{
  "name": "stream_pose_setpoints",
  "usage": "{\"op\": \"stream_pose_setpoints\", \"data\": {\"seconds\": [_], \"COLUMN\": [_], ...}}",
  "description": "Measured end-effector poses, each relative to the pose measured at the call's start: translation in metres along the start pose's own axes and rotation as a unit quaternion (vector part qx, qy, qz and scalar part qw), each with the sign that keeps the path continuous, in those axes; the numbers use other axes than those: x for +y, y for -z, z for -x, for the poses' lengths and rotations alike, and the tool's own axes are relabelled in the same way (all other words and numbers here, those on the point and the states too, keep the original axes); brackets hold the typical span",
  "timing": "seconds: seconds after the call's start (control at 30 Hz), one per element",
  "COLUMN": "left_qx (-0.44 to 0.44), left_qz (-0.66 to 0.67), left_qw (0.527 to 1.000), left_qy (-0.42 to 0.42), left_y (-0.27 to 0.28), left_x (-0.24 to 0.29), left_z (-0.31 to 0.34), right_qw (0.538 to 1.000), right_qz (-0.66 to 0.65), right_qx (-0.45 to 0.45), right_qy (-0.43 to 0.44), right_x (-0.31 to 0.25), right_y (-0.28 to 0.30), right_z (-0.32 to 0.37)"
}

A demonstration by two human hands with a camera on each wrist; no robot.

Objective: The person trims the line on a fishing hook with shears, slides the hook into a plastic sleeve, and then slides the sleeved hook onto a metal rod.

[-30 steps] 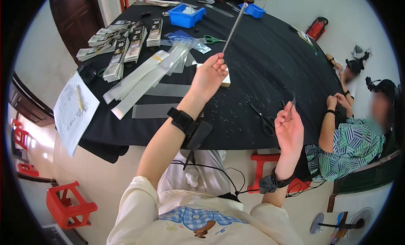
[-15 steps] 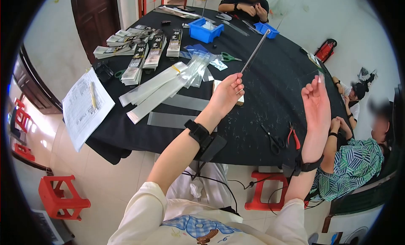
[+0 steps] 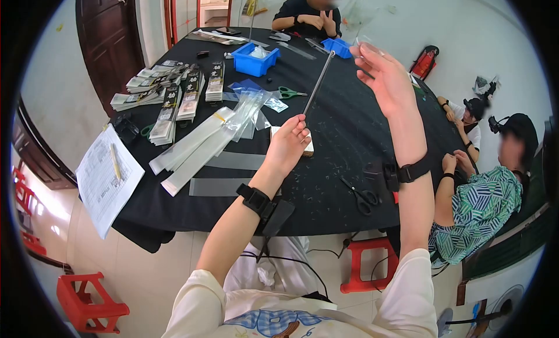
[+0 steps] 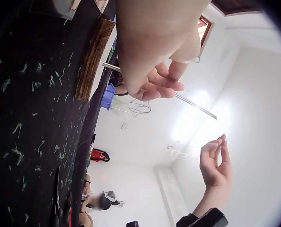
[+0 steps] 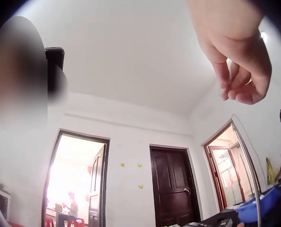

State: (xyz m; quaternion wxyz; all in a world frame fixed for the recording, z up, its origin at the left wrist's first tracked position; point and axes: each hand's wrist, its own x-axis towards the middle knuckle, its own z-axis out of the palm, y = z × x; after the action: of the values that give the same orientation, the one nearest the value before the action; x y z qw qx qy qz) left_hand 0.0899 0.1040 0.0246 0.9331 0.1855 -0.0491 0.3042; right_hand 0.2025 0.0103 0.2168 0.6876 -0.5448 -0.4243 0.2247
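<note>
- As the fingertips of the left hand (image 3: 288, 143) stayed pinched on the near end of the metal rod (image 3: 318, 83), thumb and forefinger closed tight round it, the rod slanted up and away over the black table (image 3: 361, 134)
- Up high, the right hand (image 3: 387, 76) had thumb and first fingers pressed narrowly together on a clear bit (image 3: 364, 42), too small to name, with the other fingers loosely curled behind
- Big move there: a second earlier that hand sat low by the table's near edge, half a second earlier it was halfway up and off to the rod's right, and now it had climbed level with the rod's far tip
- The left hand had barely shifted, and the rod kept much the same slant
- By my reading, the clear bit and the rod's tip had come near but were still apart, so the two were closer to meeting than at any point before
- Just beyond the left hand lay a small wooden block (image 3: 308, 147)
- Further out: clear sleeves (image 3: 198, 137), stacked printed packs (image 3: 169, 102), a blue bin (image 3: 253, 59), black scissors (image 3: 361, 198) and a paper sheet (image 3: 108, 178) hanging over the edge
</note>
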Motion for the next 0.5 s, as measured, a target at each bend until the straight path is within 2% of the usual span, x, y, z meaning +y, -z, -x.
{"op": "stream_pose_setpoints", "data": {"seconds": [0.23, 0.3, 0.43, 0.5], "left_qx": [0.013, 0.011, 0.015, 0.012], "left_qz": [0.003, -0.005, -0.013, -0.012], "left_qw": [1.000, 1.000, 1.000, 1.000], "left_qy": [0.003, 0.001, -0.002, 0.000], "left_y": [-0.001, -0.001, -0.002, -0.001], "left_x": [-0.001, -0.001, -0.001, -0.001], "left_z": [-0.001, -0.001, 0.000, -0.001], "right_qw": [0.997, 0.992, 0.981, 0.941], "right_qz": [-0.065, -0.095, -0.147, -0.261], "right_qx": [-0.029, -0.085, -0.128, -0.213], "right_qy": [0.009, 0.006, -0.001, -0.039], "right_x": [-0.007, -0.007, -0.006, -0.004], "right_y": [-0.019, -0.021, -0.024, -0.024], "right_z": [0.029, 0.036, 0.045, 0.052]}}
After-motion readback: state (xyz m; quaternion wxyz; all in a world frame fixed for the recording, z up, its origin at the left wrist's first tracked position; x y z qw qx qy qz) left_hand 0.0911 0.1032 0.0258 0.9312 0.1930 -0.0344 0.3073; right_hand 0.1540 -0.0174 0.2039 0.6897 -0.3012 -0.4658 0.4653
